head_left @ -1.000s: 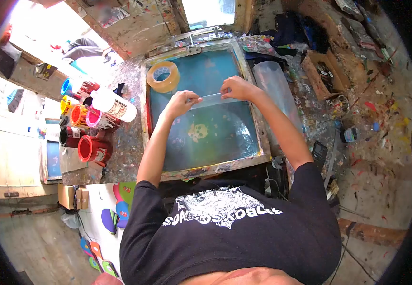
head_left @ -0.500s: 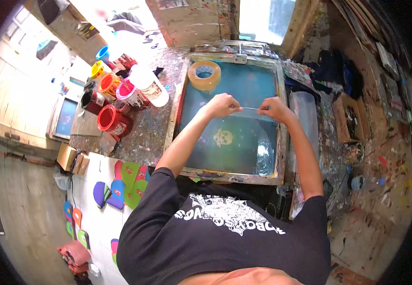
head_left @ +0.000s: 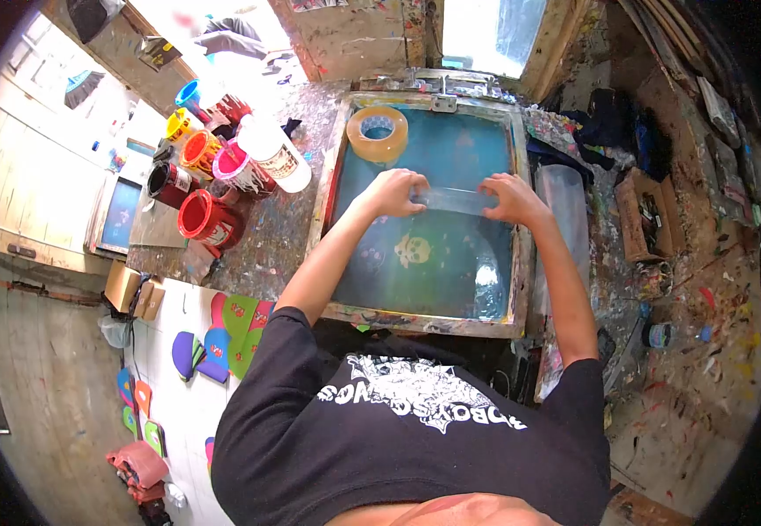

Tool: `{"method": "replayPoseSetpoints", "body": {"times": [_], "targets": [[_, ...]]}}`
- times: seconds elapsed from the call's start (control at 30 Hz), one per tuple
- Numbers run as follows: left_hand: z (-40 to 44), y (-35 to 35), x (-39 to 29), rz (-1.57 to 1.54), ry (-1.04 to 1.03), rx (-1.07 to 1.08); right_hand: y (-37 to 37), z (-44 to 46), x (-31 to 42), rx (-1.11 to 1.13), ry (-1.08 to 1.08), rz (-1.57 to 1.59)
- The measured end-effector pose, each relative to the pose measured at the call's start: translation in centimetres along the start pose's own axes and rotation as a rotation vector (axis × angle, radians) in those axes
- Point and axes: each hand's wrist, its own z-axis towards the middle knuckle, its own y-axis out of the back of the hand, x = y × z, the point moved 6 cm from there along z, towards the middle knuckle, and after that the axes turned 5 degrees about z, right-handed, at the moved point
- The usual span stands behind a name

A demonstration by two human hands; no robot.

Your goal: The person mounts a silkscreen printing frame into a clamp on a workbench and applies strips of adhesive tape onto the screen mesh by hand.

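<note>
A strip of clear tape (head_left: 455, 201) is stretched between my two hands over a blue-green printing screen (head_left: 433, 289) in a worn wooden frame. My left hand (head_left: 396, 193) pinches the strip's left end. At the right end, my right hand (head_left: 509, 200) grips it between thumb and fingers. Whether the strip touches the mesh, I cannot tell. A pale skull design (head_left: 413, 250) shows on the screen just below the strip. The large roll of clear tape (head_left: 378, 134) lies flat at the screen's upper left corner.
Several open paint pots, one of them red (head_left: 211, 217), and a white bottle (head_left: 275, 153) stand left of the frame. A clear plastic roll (head_left: 563, 228) lies along its right side. Farther right are a cardboard box (head_left: 646, 216) and a small bottle (head_left: 659, 335).
The camera view has swung since the first frame. The strip, seen nearly edge-on half a second ago, now shows its broad face, and my fingers have spread more around its ends.
</note>
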Motion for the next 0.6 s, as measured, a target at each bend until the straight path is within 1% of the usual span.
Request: {"method": "replayPoseSetpoints", "body": {"times": [0.03,0.07,0.1,0.13,0.27,0.33,0.4,0.47,0.53,0.6], "targets": [[0.0,-0.1,-0.2,-0.003,-0.003,0.007,0.1,-0.3,0.4,-0.048,-0.012,-0.039],[0.2,-0.2,-0.2,-0.009,0.045,0.017,-0.6,-0.3,0.3,-0.048,-0.019,-0.035],[0.3,-0.3,-0.1,-0.014,0.094,0.025,-1.7,-0.1,-0.2,-0.027,-0.042,-0.110],[0.4,-0.5,0.1,-0.017,0.091,0.030,-2.0,0.1,-0.1,-0.005,-0.064,-0.185],[0.6,-0.9,0.9,0.049,0.116,0.011,-2.6,0.1,-1.1,0.057,-0.105,-0.178],[0.5,-1.0,1.6,0.019,0.112,-0.030,-2.8,0.1,-1.6,0.040,-0.034,-0.152],[0.3,-0.8,1.8,-0.071,0.139,-0.019,-2.9,0.2,-2.2,0.032,-0.057,-0.104],[0.3,-0.8,1.9,-0.075,0.145,-0.001,-2.7,0.3,-2.7,0.018,-0.050,-0.063],[0.1,-0.5,1.9,-0.081,0.137,-0.036,-2.8,0.4,-2.6,0.013,-0.004,-0.021],[0.1,-0.6,1.8,-0.072,0.140,-0.023,-2.8,0.4,-2.8,0.001,-0.019,-0.031]]}}
